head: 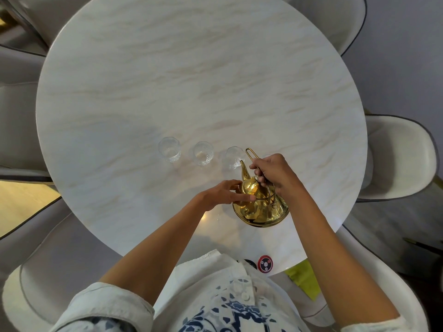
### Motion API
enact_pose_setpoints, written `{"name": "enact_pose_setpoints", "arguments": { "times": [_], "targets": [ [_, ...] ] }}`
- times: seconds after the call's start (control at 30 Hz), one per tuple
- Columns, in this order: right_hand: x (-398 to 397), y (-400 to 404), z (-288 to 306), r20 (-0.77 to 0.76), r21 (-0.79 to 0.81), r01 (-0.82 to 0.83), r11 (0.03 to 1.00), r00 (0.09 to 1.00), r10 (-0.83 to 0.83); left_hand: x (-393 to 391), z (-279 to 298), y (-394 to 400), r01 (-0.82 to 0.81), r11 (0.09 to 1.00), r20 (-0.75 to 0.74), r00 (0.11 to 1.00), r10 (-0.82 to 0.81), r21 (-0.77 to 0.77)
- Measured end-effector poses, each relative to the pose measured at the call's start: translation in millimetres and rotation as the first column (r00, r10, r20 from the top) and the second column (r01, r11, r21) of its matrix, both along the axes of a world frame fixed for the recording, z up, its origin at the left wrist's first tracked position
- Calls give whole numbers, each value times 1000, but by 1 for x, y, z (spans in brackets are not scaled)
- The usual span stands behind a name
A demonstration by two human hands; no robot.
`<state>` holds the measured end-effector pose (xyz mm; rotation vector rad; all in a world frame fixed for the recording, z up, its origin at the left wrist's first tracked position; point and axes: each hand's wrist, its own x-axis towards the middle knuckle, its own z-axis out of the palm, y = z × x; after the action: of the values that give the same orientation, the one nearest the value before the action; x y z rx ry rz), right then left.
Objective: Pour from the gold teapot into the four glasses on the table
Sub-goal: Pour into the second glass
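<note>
Gripping the gold teapot (260, 204) handle, right hand (273, 174) above it; left hand (225, 194) steadying its lid.

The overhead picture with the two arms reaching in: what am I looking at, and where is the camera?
There is no machine here. A person wears a camera on the head, looking down at their own hands. The right hand grips the wire handle of a tilted gold teapot, its spout at the rim of one glass. The left hand steadies the pot's body. Two more glasses stand in a row on the round marble-look table. A fourth is hidden behind the right hand.
</note>
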<state>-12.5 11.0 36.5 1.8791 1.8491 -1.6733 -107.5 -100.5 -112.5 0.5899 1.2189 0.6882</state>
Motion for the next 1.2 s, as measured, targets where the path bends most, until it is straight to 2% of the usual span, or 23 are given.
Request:
{"name": "enact_pose_setpoints", "arguments": {
  "times": [0.87,0.97,1.2],
  "targets": [
    [5,-5,-1,8,6,29,1000,1000,-29,0,12,-4,-32,997,28,999,34,-68],
    [13,-10,-5,-6,-2,79,997,997,-79,-3,16,-4,-33,997,-15,999,32,-69],
    [31,-39,-12,-76,15,123,992,990,-121,-10,26,-10,-4,1000,-218,976,-2,-29]
  ]
}}
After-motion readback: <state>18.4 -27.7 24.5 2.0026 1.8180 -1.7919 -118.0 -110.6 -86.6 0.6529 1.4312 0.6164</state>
